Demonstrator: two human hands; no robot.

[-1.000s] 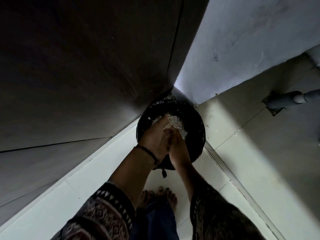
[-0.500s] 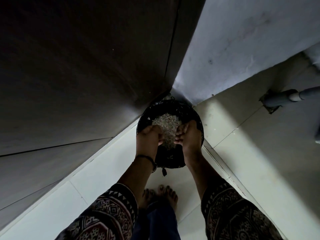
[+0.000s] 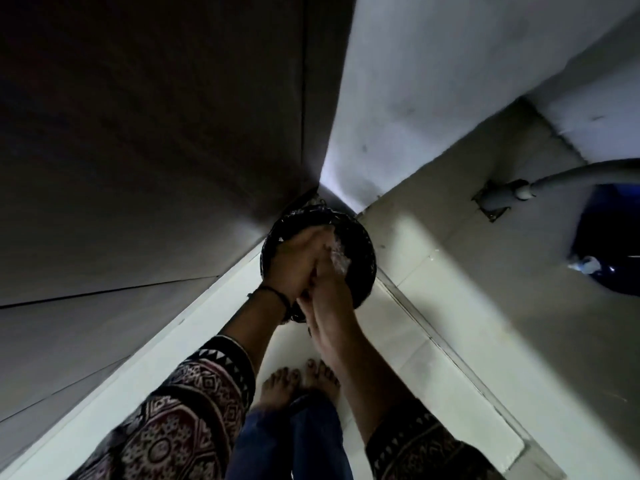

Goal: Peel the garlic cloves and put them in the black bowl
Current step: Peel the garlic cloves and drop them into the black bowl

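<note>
A round black container [image 3: 364, 247] stands on the floor in the corner where two walls meet. Pale papery garlic skins [image 3: 338, 263] show inside it, blurred. Both hands hang directly above it, pressed palm to palm. My left hand [image 3: 294, 263], with a dark thread bracelet at the wrist, lies over my right hand [image 3: 329, 296]. The fingers point down into the container. Whether anything is caught between the palms is hidden. I see no whole garlic clove.
A dark wall rises on the left and a pale wall [image 3: 433, 98] on the right. A grey pipe [image 3: 512, 192] enters the tiled floor at right, beside a dark blue object [image 3: 609, 237]. My bare feet [image 3: 301, 382] stand just behind the container.
Half a second ago my hands were apart over the container with the skins showing between them. They have since come together, as they were one second ago.
</note>
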